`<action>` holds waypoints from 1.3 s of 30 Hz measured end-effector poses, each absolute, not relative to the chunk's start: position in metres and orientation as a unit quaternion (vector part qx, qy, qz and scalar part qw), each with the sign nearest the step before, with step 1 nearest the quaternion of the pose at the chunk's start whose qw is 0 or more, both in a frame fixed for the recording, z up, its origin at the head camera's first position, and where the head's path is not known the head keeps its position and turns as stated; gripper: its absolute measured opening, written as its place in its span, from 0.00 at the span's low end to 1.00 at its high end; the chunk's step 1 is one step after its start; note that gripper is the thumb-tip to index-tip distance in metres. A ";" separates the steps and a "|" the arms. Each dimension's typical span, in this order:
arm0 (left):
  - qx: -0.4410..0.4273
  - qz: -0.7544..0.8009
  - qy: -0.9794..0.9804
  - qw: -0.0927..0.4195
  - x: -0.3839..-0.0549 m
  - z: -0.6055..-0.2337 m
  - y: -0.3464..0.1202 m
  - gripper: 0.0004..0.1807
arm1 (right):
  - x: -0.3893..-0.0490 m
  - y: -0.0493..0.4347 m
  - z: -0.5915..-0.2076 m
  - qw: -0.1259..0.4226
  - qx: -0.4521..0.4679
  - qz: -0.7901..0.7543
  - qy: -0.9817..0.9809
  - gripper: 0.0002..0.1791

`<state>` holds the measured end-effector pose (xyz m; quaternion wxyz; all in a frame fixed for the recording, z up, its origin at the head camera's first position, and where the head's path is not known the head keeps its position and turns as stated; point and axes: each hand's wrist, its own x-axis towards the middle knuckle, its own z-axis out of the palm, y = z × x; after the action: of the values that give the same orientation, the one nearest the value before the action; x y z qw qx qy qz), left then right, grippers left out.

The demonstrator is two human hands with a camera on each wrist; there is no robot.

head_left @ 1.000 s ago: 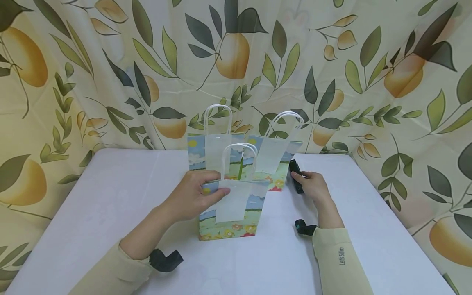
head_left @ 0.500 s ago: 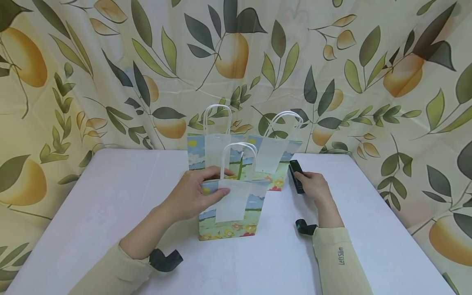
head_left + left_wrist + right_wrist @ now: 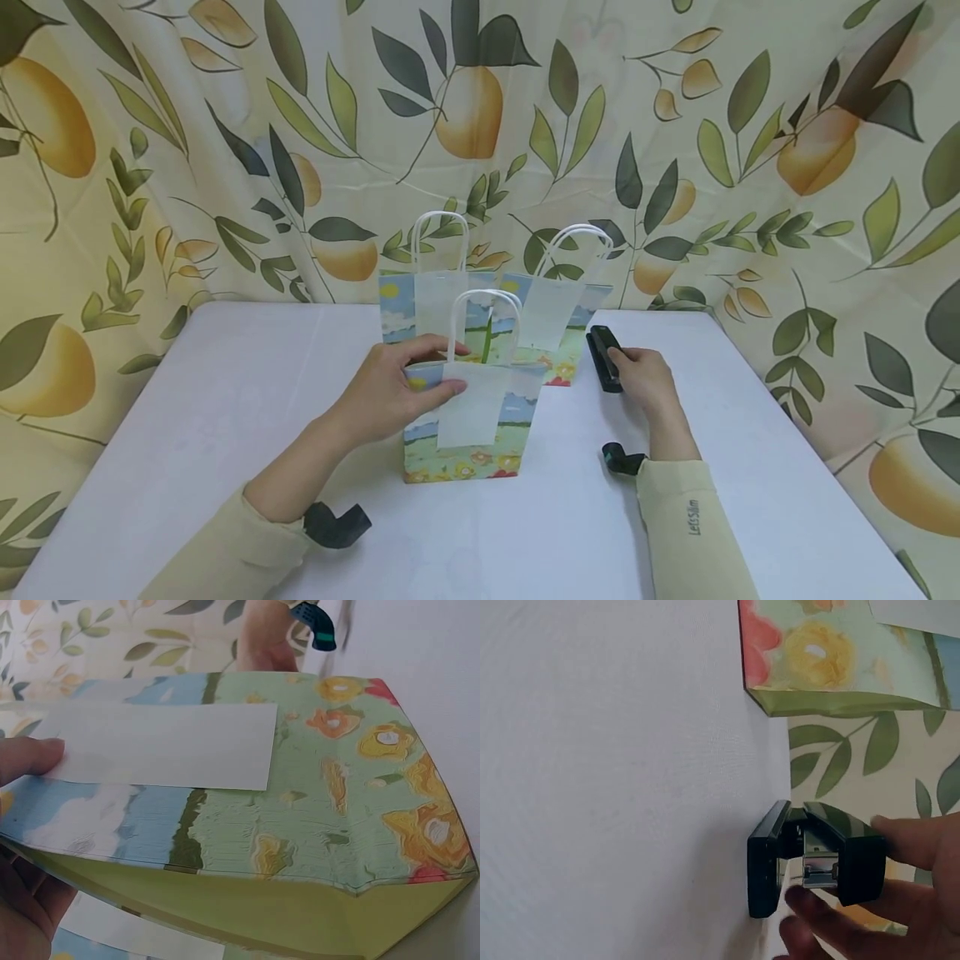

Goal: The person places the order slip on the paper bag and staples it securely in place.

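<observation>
Upright on the table stands a small paper gift bag (image 3: 461,462) with a meadow-and-sky print and white handles. A blank white card (image 3: 471,408) covers the middle of its front. My left hand (image 3: 386,392) pinches the bag's top left side, thumb on the card and fingers behind. In the left wrist view the thumb (image 3: 41,755) presses the card's end, and the bag's yellowish side panel (image 3: 315,911) shows. My right hand (image 3: 647,379) holds a black stapler (image 3: 603,358) to the right of the bags. The right wrist view shows the stapler's arm (image 3: 861,859) spread from its base (image 3: 763,862).
Two matching bags stand behind, one at back left (image 3: 397,304) and one at back right (image 3: 573,333), each with a white card. A white cloth covers the table (image 3: 247,375). A fruit-and-leaf patterned curtain (image 3: 300,275) hangs behind it.
The left fingers have stretched farther across behind the bag's top edge. My right hand has shifted slightly right, and the stapler has turned to show more of its base.
</observation>
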<state>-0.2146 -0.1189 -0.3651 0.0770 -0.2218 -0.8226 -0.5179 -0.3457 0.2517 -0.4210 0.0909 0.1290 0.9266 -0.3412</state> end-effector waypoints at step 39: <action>-0.159 -0.454 -0.867 -0.130 -0.181 -0.432 -0.163 0.52 | -0.239 0.181 -0.393 0.223 -0.208 -0.379 0.874 0.47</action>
<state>-0.1807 -0.1631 -0.4317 -0.1295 -0.1589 -0.8672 -0.4537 -0.2393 0.1806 -0.3931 0.2226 -0.2076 0.8741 -0.3786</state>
